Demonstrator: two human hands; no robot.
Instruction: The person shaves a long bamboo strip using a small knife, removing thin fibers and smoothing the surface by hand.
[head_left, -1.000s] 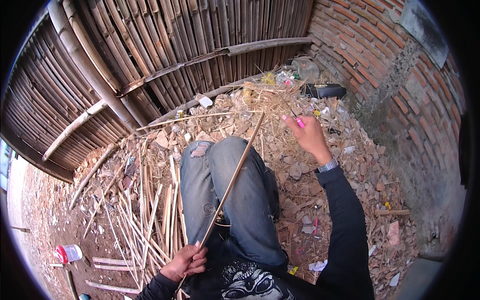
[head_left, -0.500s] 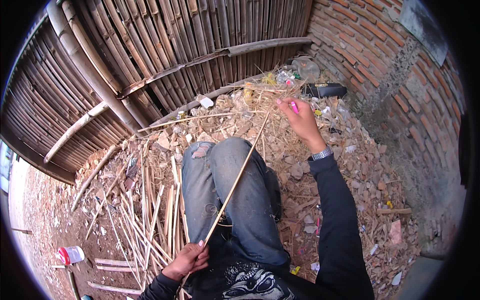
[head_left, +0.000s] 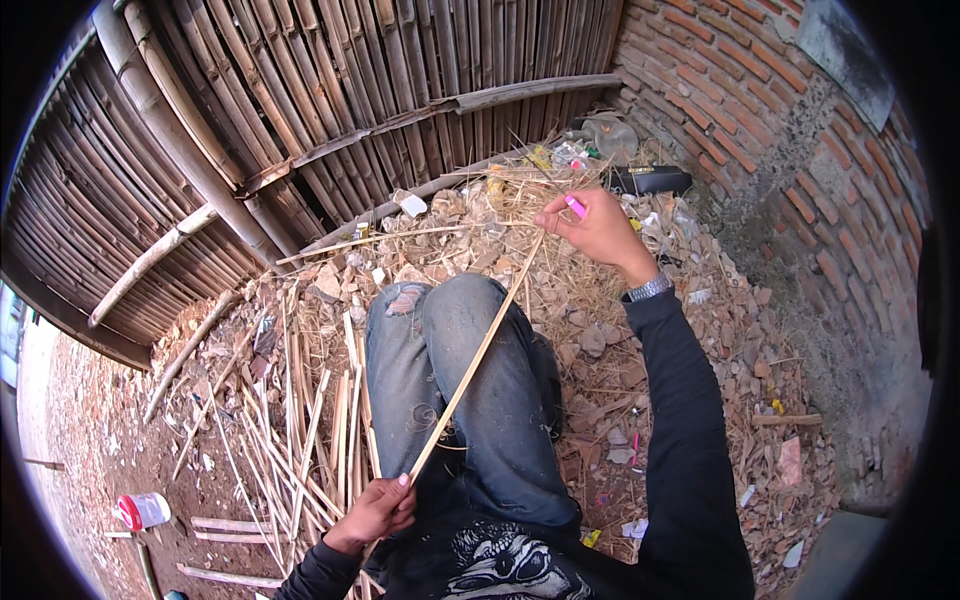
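Plainly, we see one long bamboo strip (head_left: 475, 365) slanting across the jeans-clad legs (head_left: 465, 315), its near end in the left hand (head_left: 375, 515) and its far end just by the right hand's fingertips. The left fingers are curled tight round it low by the shirt (head_left: 500, 555), which we take to keep that end anchored, while the thighs beneath seem to serve as a rest. The right hand (head_left: 598, 228) is closed on a pink piece (head_left: 575, 206) that pokes out between thumb and fingers; we cannot tell its whole shape, nor whether the fingertips touch the strip. The arm reaches out beyond the knees, presumably because the strip is so long. Beside the left leg we find a loose heap of similar strips (head_left: 340, 440) on the ground, probably put there to be within the left hand's reach.
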